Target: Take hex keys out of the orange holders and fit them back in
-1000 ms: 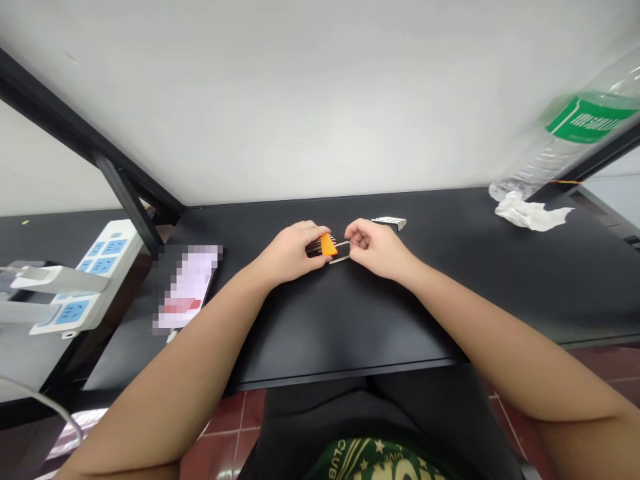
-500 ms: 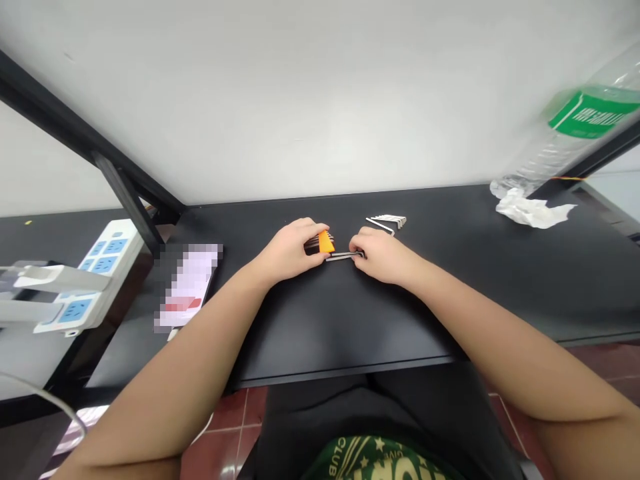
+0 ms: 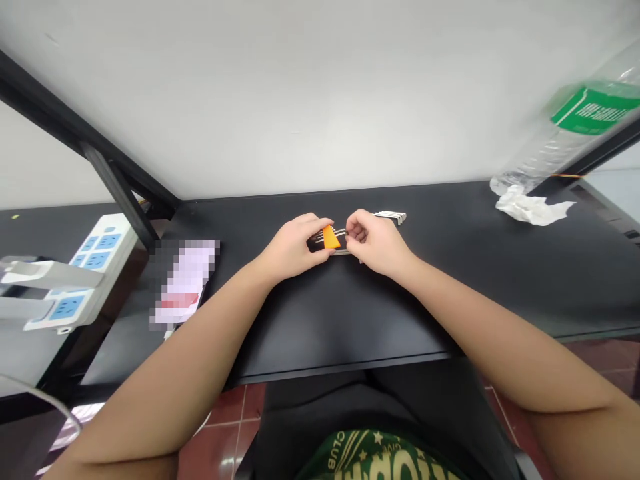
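Note:
My left hand (image 3: 293, 248) is closed on an orange hex key holder (image 3: 331, 238), thumb at its near edge and fingers at its far edge. Several thin metal hex keys stick out of the holder. To its right, my right hand (image 3: 377, 244) has thumb and forefinger pinched at the end of a slim hex key (image 3: 341, 232) that reaches into the holder. Along the holder's near side lies another hex key (image 3: 343, 253), partly covered by both hands. Just behind my right hand rests a row of loose hex keys (image 3: 393, 217) on the black table (image 3: 345, 320).
At the left are a phone (image 3: 187, 280), blurred out, and a white power strip (image 3: 95, 267) with plugs in it. A crumpled tissue (image 3: 533, 208) lies at the back right beside a large clear bottle (image 3: 575, 133) with a green label. A white wall (image 3: 310, 100) closes off the back.
My right hand has shifted from the hex keys at the holder's near side up to one at its right side. The single hex key before the loose row no longer shows. The holder has turned slightly.

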The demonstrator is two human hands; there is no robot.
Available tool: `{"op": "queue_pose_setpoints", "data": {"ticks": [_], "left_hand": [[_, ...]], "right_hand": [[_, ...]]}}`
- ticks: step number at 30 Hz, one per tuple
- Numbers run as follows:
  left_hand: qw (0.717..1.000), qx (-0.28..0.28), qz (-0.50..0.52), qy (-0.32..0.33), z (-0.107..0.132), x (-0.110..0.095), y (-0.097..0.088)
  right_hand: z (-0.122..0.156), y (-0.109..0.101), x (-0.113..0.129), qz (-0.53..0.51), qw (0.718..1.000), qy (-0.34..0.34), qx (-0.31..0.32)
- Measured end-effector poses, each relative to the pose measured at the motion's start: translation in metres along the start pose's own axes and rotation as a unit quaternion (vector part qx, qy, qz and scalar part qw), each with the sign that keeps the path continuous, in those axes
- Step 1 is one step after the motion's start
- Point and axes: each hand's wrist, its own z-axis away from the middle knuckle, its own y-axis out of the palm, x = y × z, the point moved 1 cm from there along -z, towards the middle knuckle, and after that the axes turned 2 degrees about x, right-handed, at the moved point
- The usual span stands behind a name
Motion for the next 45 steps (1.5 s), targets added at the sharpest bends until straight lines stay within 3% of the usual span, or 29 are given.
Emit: {"op": "queue_pose_setpoints", "data": {"ticks": [5,9,14,19,22,26,31,36,39,45], "left_hand": [[0.999,0.027,-0.028,-0.017,0.0,0.004,-0.001],[0.999,0.024,-0.041,-0.011,0.001,0.007,0.0],[0.998,0.008,-0.049,-0.032,0.0,0.014,-0.005],[0.997,-0.006,-0.042,-0.058,0.0,0.015,-0.007],[0.998,-0.006,-0.037,-0.055,0.001,0.014,-0.005],[0.998,-0.005,-0.036,-0.053,0.001,0.013,-0.003],[0.998,-0.009,-0.031,-0.049,0.001,0.012,-0.003],[1.0,-0.003,-0.017,-0.02,0.002,0.005,0.0],[1.0,0.004,-0.009,0.006,0.002,0.0,0.003],[0.996,0.037,-0.075,-0.014,0.001,0.007,-0.003]], "right_hand": [[-0.003,-0.004,-0.01,0.014,0.998,0.062,0.004],[-0.003,-0.005,-0.008,0.006,0.999,0.045,0.024],[-0.001,-0.02,-0.009,0.066,0.995,0.07,-0.007],[0.0,-0.023,-0.016,0.183,0.979,0.038,0.085],[0.004,-0.017,-0.012,0.216,0.969,-0.004,0.119],[0.009,-0.008,-0.006,0.245,0.958,-0.01,0.152],[0.009,-0.005,-0.005,0.246,0.958,-0.025,0.143],[0.005,-0.015,-0.002,0.159,0.986,-0.049,0.026],[0.003,-0.014,0.001,0.083,0.994,-0.065,0.02],[-0.004,-0.016,-0.01,0.051,0.999,0.016,0.014]]}}
